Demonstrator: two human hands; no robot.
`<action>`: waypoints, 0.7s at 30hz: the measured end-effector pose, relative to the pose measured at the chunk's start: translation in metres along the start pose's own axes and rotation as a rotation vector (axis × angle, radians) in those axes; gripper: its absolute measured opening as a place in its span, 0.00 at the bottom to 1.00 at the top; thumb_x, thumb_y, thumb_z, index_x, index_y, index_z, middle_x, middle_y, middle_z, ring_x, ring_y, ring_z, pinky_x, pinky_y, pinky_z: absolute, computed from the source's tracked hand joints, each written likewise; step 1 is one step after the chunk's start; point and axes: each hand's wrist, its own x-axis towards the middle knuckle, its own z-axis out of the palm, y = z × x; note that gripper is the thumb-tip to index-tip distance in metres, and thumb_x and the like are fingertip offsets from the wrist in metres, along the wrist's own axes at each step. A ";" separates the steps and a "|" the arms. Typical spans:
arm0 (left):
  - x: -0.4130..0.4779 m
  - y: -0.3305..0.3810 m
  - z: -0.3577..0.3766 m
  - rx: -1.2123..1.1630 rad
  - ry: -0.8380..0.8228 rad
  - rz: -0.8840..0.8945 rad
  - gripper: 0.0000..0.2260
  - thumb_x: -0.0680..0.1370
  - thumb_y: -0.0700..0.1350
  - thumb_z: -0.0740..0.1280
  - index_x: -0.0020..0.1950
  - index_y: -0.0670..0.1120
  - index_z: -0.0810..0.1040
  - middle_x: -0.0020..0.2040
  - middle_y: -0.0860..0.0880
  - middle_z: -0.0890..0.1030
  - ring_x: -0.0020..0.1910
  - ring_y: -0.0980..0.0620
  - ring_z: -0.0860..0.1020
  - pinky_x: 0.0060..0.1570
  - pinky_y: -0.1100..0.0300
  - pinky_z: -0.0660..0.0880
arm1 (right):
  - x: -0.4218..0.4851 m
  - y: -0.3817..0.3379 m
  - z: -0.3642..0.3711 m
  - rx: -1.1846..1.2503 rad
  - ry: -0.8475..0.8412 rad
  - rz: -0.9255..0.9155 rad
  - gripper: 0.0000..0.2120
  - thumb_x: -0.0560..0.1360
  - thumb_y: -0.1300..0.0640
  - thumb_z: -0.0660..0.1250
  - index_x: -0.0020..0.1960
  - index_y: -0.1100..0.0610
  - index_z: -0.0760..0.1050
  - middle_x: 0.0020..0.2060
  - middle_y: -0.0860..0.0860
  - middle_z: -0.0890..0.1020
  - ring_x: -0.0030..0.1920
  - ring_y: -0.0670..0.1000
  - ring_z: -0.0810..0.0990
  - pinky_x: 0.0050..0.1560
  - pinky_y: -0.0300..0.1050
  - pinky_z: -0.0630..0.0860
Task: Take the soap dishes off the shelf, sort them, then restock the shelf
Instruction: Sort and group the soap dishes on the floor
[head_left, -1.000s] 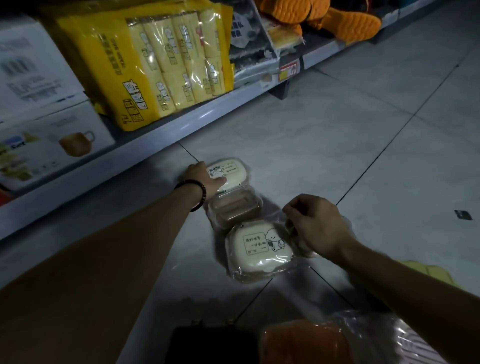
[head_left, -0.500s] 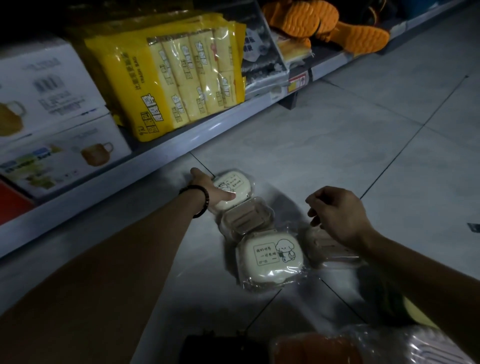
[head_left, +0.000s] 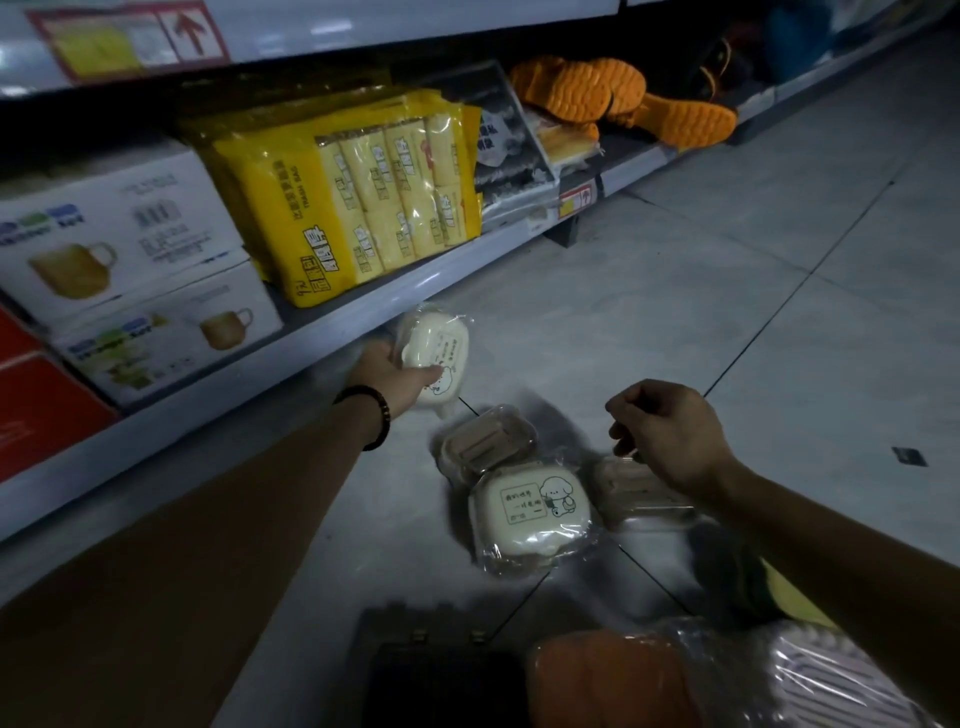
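Cream plastic fills your left hand (head_left: 392, 376): its fingers curl round a wrapped soap dish (head_left: 434, 348), held off the floor and tilted, just beside the shelf edge (head_left: 291, 343). Your right hand (head_left: 670, 436) hovers, fingers curled, over a far-right dish (head_left: 636, 493); whether it pinches the wrap, you cannot tell. Between your arms, a brown-topped dish (head_left: 488, 441) and a dog-print dish (head_left: 530, 514) lie touching. Bare floor tiles (head_left: 727, 270) spread to your right.

Floor (head_left: 701, 291) clear (seemingly) beyond 3 dishes (head_left: 530, 512)
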 end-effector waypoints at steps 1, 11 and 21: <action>-0.008 0.007 -0.002 -0.021 -0.005 0.022 0.27 0.65 0.56 0.82 0.61 0.49 0.83 0.55 0.50 0.87 0.54 0.49 0.84 0.56 0.49 0.82 | -0.003 -0.004 -0.001 0.026 -0.013 -0.012 0.05 0.81 0.55 0.70 0.47 0.54 0.83 0.38 0.50 0.87 0.36 0.49 0.87 0.38 0.44 0.78; -0.126 0.087 0.008 -0.389 -0.431 0.038 0.25 0.72 0.40 0.82 0.65 0.49 0.76 0.54 0.42 0.88 0.51 0.43 0.88 0.57 0.44 0.83 | -0.033 -0.041 -0.002 0.540 -0.384 0.178 0.27 0.77 0.48 0.77 0.73 0.51 0.72 0.62 0.55 0.84 0.58 0.60 0.87 0.59 0.59 0.84; -0.164 0.079 -0.005 -0.539 -0.647 -0.030 0.28 0.74 0.60 0.75 0.70 0.49 0.77 0.66 0.41 0.83 0.65 0.38 0.82 0.70 0.40 0.74 | -0.042 -0.046 -0.017 0.832 -0.361 0.156 0.20 0.79 0.55 0.74 0.69 0.57 0.77 0.53 0.58 0.86 0.51 0.58 0.85 0.55 0.55 0.83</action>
